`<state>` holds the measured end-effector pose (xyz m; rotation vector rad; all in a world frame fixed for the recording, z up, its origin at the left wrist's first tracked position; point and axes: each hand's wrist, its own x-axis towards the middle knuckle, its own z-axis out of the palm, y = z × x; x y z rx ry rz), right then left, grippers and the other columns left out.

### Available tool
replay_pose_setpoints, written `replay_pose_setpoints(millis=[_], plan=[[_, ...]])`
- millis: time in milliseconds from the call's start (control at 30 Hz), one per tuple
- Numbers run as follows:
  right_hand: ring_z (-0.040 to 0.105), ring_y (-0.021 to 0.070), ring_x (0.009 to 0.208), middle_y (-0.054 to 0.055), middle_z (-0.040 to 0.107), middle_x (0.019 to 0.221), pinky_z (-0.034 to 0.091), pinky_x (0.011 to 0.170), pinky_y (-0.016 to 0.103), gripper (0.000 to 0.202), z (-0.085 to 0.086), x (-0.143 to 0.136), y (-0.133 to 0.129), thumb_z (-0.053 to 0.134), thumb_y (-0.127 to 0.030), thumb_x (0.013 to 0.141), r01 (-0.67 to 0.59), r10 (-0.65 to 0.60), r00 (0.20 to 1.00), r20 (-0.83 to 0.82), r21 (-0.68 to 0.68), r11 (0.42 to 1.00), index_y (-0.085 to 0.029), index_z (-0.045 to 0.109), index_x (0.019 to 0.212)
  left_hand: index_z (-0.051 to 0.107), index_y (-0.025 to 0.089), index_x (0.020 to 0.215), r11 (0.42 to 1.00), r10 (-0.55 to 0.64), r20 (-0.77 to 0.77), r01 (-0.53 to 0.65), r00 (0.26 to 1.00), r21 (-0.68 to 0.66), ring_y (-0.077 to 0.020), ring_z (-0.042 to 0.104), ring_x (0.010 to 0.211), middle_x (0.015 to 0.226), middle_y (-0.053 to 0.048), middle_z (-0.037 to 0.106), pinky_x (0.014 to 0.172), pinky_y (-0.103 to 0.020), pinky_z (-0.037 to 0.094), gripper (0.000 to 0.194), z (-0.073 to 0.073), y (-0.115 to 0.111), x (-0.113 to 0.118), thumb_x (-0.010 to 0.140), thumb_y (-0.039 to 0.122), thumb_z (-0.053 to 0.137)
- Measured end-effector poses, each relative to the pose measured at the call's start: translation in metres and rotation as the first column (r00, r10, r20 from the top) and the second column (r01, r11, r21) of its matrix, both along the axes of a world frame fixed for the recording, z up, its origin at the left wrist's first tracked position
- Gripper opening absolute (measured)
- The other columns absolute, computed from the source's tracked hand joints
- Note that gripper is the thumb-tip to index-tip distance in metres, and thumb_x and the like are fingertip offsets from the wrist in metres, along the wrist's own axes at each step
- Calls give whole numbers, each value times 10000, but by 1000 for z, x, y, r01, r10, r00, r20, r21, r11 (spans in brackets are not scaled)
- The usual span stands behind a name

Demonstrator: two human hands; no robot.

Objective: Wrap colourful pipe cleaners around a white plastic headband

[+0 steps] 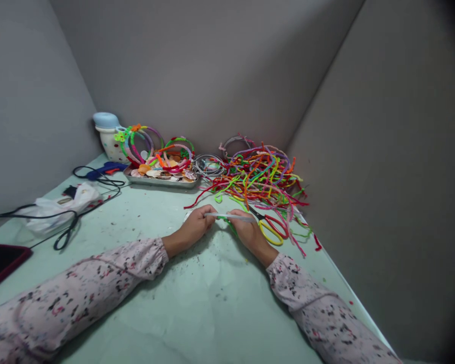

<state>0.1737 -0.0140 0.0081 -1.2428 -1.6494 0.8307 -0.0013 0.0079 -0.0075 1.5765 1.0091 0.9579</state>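
Between my two hands runs a thin pale strip (222,216), held nearly level above the table. My left hand (196,225) is closed on its left end, thumb and fingers pinched. My right hand (246,227) pinches it farther right, and its end sticks out past the fingers. A bit of green pipe cleaner (231,225) shows at the strip, against my right fingers. Just right of my right hand lie scissors (273,230) with red and yellow handles. Behind the hands is a tangled heap of coloured pipe cleaners (263,174).
On the pale green table (220,303), a metal tray (163,183) holds shells and coloured hoops at the back. A blue-lidded container (108,136) is back left. Black cable (66,237), a plastic bag (56,207) and a phone (2,265) lie left. Grey walls stand behind and right.
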Motion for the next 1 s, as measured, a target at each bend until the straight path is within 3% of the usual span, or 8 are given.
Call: replay_pose_setpoints(millis=[333,667,800,1000], plan=[[364,139,528,-39,382,538,315,518,257,284,-9,1,6,488,-341,825,-5,4,1000,-29,-17,1000,-223,430,573,472,177,744,999,-42,0,42,999,31,-74,312,437,497,69,379,419,-209,221,266,0,0,-1,868,409,506],[354,135,555,-38,377,561,274,526,259,309,0,-1,-1,470,-363,845,-4,4,1000,0,-41,999,-216,411,579,503,179,746,1000,-4,-6,4,1000,7,-81,330,452,505,66,402,431,-210,238,82,-5,3,-1,796,242,517],[385,139,575,-29,418,567,296,544,257,280,-1,0,0,470,-348,835,-22,23,1000,11,-43,999,-208,470,592,519,177,770,1000,4,-32,-3,999,15,-83,338,451,502,67,407,430,-209,233,25,-5,3,-2,776,196,504],[408,140,583,-22,449,577,319,567,254,260,-5,2,4,464,-322,824,-38,37,999,34,19,999,-209,479,590,489,175,753,998,-30,-36,32,999,45,-82,321,459,510,66,391,441,-216,237,204,3,-1,-2,872,340,478]])
